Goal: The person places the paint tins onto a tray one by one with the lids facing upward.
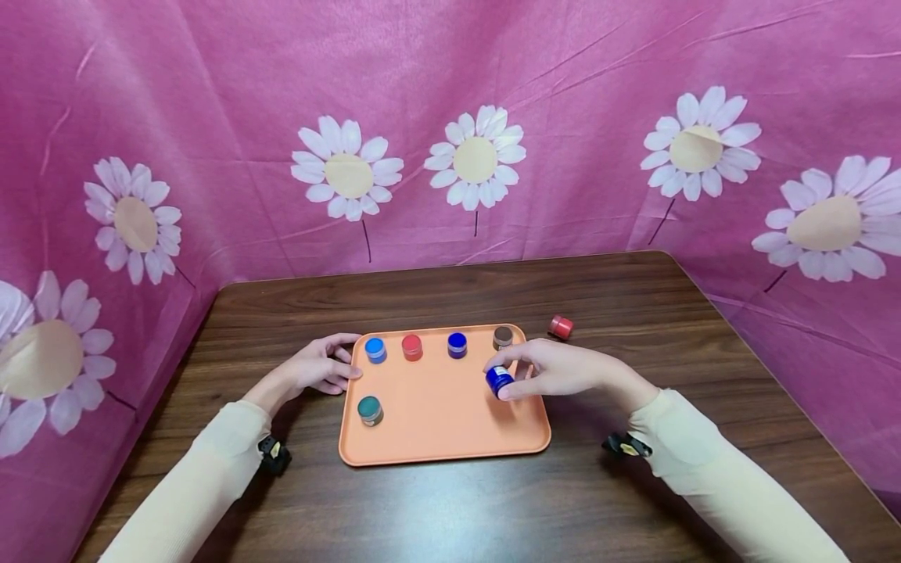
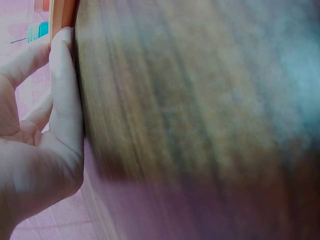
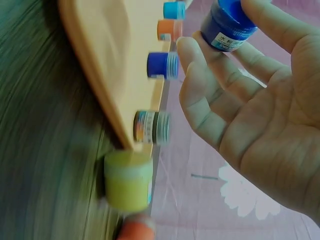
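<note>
right hand [image 1: 561, 368]: squat dark-blue plastic jar [image 1: 499, 381] pinched, tilted, above orange rectangular plastic tray [image 1: 436, 414] | left hand [image 1: 321, 367]: tray's left rim touched by relaxed, unclenched fingers

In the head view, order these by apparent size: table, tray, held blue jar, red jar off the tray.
Table
Tray
Held blue jar and red jar: unranked, close in size, the held one partly covered.

Eight jars [image 1: 457, 346], one tray [image 1: 436, 418] and one table [image 1: 450, 508].
</note>
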{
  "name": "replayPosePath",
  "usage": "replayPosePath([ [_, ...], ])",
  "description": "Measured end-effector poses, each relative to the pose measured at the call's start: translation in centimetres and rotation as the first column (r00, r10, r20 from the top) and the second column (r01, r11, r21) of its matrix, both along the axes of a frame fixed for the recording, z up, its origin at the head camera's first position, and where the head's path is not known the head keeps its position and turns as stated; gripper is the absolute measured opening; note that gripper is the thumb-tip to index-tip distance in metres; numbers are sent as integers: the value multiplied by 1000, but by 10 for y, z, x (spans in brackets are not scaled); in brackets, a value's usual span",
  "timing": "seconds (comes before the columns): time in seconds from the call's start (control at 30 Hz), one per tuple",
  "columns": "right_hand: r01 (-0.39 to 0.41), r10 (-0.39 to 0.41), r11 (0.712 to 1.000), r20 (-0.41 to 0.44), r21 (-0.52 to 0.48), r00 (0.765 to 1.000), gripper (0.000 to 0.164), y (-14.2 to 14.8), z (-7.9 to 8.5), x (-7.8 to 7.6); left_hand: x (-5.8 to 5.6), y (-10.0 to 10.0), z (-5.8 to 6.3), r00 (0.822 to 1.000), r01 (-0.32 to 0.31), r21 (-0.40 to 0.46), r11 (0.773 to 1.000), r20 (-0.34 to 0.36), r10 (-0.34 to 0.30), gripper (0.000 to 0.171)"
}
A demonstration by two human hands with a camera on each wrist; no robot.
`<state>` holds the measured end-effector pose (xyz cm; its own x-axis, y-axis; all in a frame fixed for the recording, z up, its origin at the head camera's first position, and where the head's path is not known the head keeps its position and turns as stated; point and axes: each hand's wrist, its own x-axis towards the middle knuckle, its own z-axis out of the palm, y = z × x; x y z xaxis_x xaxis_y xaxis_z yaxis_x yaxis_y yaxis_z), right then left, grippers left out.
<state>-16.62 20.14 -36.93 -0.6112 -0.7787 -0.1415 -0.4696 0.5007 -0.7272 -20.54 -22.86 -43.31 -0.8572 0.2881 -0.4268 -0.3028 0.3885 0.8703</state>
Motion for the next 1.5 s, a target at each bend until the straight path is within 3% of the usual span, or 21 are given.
replayPosePath([
  [0.17, -28, 28, 999, -6, 17, 1000, 49, -17, -1, -4, 0, 0, -1, 1000, 2, -2, 1000, -2, -2, 81],
  [0.33, -48, 48, 999, 11, 3, 999, 39, -37, -4, -9, -1, 0, -1, 1000, 0, -3, 1000, -4, 0, 81],
  [0.47, -39, 49, 997, 154, -71, 987, 34, -52, -7, -12, -2, -1, -3, 1000, 6, 0, 1000, -7, -6, 82],
  [0.57, -1, 40, 992, 303, -129, 952, 36, -59, -8, -15, -2, 0, -3, 1000, 9, 2, 1000, -11, -9, 82],
  [0.67, 19, 41, 987, 366, -158, 930, 39, -64, -8, -18, -3, 0, -4, 1000, 9, 5, 1000, -11, -9, 82],
  [0.9, -38, 67, 991, 232, -124, 970, 47, -73, -12, -25, -2, 1, -3, 1000, 6, 2, 1000, -5, -6, 82],
  [1.17, -60, 88, 990, 223, -129, 971, 46, -93, -16, -25, -2, 0, -1, 1000, 4, -7, 1000, -9, -4, 82],
  [1.37, -98, 118, 986, 152, -135, 981, 45, -104, -19, -24, -1, -1, -2, 1000, 7, -4, 1000, -12, -7, 81],
  [1.5, -117, 142, 984, 194, -138, 971, 45, -107, -21, -23, -2, -1, -3, 1000, 9, -3, 1000, -12, -9, 82],
])
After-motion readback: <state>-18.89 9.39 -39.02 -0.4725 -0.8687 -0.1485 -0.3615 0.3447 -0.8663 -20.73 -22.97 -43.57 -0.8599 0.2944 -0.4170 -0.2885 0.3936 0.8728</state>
